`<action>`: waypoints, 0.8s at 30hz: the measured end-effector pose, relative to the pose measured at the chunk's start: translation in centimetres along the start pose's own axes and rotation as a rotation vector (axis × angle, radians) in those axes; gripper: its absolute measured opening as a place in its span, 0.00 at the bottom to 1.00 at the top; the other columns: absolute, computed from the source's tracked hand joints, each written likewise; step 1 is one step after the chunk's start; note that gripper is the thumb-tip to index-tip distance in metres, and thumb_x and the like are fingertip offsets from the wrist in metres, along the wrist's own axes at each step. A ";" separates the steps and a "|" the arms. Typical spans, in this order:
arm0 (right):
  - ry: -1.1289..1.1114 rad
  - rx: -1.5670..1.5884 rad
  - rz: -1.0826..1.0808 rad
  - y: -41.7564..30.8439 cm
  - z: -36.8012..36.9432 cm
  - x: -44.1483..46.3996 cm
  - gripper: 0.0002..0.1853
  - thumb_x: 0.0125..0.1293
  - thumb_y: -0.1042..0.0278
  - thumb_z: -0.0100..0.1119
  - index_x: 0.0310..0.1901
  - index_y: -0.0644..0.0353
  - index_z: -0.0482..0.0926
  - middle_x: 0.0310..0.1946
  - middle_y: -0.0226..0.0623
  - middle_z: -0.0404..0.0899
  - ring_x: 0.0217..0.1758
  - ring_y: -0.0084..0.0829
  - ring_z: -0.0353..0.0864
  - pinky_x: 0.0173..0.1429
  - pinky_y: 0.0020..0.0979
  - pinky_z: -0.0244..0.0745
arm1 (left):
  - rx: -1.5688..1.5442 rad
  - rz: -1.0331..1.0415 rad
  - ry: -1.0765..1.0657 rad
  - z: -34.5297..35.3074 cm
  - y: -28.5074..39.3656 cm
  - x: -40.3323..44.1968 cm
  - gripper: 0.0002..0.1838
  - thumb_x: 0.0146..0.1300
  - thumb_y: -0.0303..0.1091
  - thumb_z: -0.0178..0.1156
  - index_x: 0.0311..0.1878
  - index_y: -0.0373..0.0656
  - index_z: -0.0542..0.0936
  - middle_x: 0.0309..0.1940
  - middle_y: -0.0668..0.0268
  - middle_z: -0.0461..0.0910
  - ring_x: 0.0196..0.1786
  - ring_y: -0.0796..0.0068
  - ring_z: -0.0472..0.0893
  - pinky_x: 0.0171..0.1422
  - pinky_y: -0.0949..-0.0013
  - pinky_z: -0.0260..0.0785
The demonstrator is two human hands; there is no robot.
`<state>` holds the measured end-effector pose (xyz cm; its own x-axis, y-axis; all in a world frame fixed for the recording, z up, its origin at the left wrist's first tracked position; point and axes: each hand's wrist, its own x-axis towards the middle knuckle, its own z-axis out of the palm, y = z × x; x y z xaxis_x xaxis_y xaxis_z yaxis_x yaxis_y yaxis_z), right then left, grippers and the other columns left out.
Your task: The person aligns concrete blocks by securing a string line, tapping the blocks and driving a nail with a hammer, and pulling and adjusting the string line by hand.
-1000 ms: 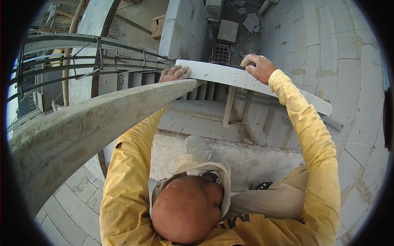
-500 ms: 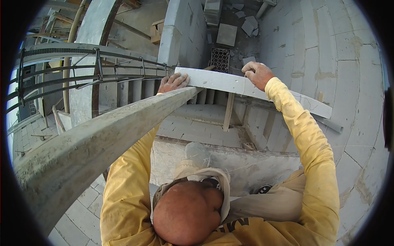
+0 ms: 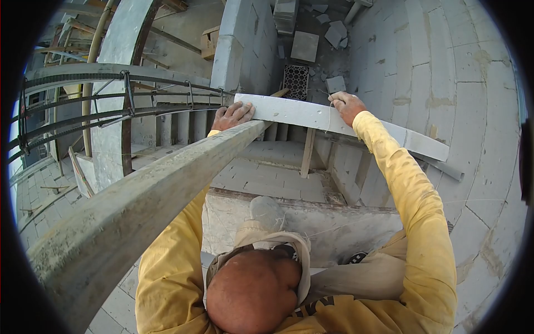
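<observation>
A long white block course (image 3: 283, 111) runs across the middle, a seam showing near its right part. At its left end lies my left hand (image 3: 233, 116), fingers resting on the block edge beside a grey beam (image 3: 150, 178). Above the block, right of centre, my right hand (image 3: 347, 107) is closed, thumb and forefinger pinched together. A thin line hangs down the block's face near those fingers; whether it is what they hold is too small to tell.
Bent steel bars (image 3: 128, 94) extend left of the block. Beyond it lie a black perforated crate (image 3: 296, 82), a square slab (image 3: 305, 46) and broken pieces. A wooden prop (image 3: 307, 153) stands below. A block wall (image 3: 439, 72) rises at right.
My right hand has shifted slightly left and downward along the block, still pinched. My left hand stays at the block's left end. The view has tilted a little.
</observation>
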<state>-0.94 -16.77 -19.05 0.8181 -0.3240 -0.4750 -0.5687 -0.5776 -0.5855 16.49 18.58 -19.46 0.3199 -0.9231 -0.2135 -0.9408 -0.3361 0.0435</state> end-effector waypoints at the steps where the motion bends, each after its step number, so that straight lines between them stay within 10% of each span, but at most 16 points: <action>1: 0.023 0.038 0.014 -0.7 -0.5 -0.3 0.15 0.72 0.61 0.47 0.52 0.54 0.81 0.51 0.44 0.83 0.58 0.46 0.78 0.66 0.40 0.69 | 0.004 -0.002 -0.007 -0.3 0.0 0.0 0.40 0.59 0.61 0.63 0.71 0.52 0.68 0.71 0.68 0.66 0.74 0.64 0.62 0.73 0.49 0.56; 12: 0.286 -0.140 -0.150 -4.0 -17.9 -15.8 0.17 0.73 0.57 0.48 0.48 0.60 0.82 0.44 0.41 0.84 0.48 0.41 0.79 0.57 0.37 0.72 | 0.003 -0.036 -0.010 -0.8 0.8 0.7 0.44 0.54 0.59 0.67 0.72 0.51 0.67 0.71 0.68 0.67 0.74 0.62 0.63 0.73 0.49 0.59; 15: 0.538 0.561 0.142 -4.3 -24.9 -26.0 0.16 0.76 0.57 0.50 0.50 0.61 0.80 0.26 0.21 0.67 0.22 0.13 0.59 0.25 0.17 0.59 | 0.023 -0.055 -0.111 -1.4 1.3 1.2 0.42 0.56 0.58 0.66 0.72 0.51 0.68 0.71 0.67 0.66 0.74 0.61 0.63 0.74 0.48 0.57; 17: 0.796 0.886 0.079 -3.4 -27.2 -32.6 0.17 0.77 0.56 0.49 0.56 0.61 0.75 0.24 0.16 0.57 0.19 0.10 0.48 0.20 0.13 0.48 | 0.019 -0.028 -0.091 -0.9 1.1 1.1 0.42 0.56 0.54 0.67 0.73 0.50 0.66 0.72 0.66 0.66 0.75 0.60 0.62 0.75 0.49 0.56; 24: 0.470 0.703 0.923 6.6 -20.1 -53.0 0.15 0.73 0.55 0.56 0.44 0.60 0.82 0.21 0.19 0.66 0.15 0.11 0.56 0.16 0.18 0.53 | 0.066 0.112 -0.025 0.8 -0.1 1.0 0.39 0.59 0.52 0.64 0.71 0.43 0.68 0.70 0.55 0.68 0.71 0.49 0.67 0.74 0.50 0.59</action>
<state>-46.39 -18.44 15.44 -0.0411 -0.7140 -0.6989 -0.7489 0.4850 -0.4516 16.78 17.85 -20.49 0.2107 -0.9489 -0.2348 -0.9760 -0.2179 0.0047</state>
